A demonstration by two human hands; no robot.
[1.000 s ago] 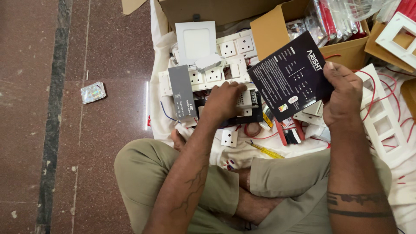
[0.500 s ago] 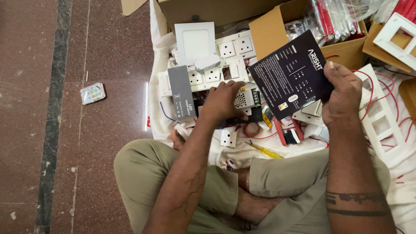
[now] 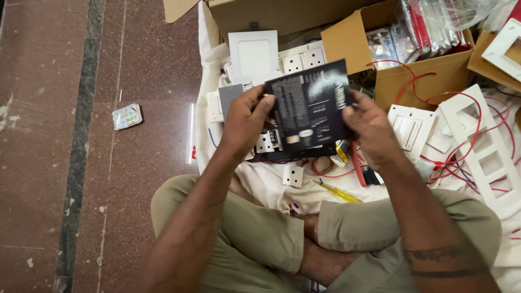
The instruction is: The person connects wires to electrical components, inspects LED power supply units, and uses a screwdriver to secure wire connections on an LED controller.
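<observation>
I sit cross-legged on the floor and hold a flat black package (image 3: 310,108) up in front of me with both hands. My left hand (image 3: 244,122) grips its left edge with the thumb on the front. My right hand (image 3: 372,127) holds its right edge. Under the package lie white switch and socket modules (image 3: 266,142) on a white cloth (image 3: 260,182). A single white socket module (image 3: 293,175) rests near my knee, and a yellow-handled screwdriver (image 3: 339,191) lies beside it.
A white square panel (image 3: 253,54) leans behind the package. Cardboard boxes (image 3: 418,73) with packaged parts stand at the back right. White switch plates (image 3: 483,146) and red wires (image 3: 467,165) spread at the right. A small foil packet (image 3: 127,116) lies on the brown stone floor at the left.
My left hand left the parts on the cloth and took the package's left edge. The package swung from the right toward the middle, now held by both hands.
</observation>
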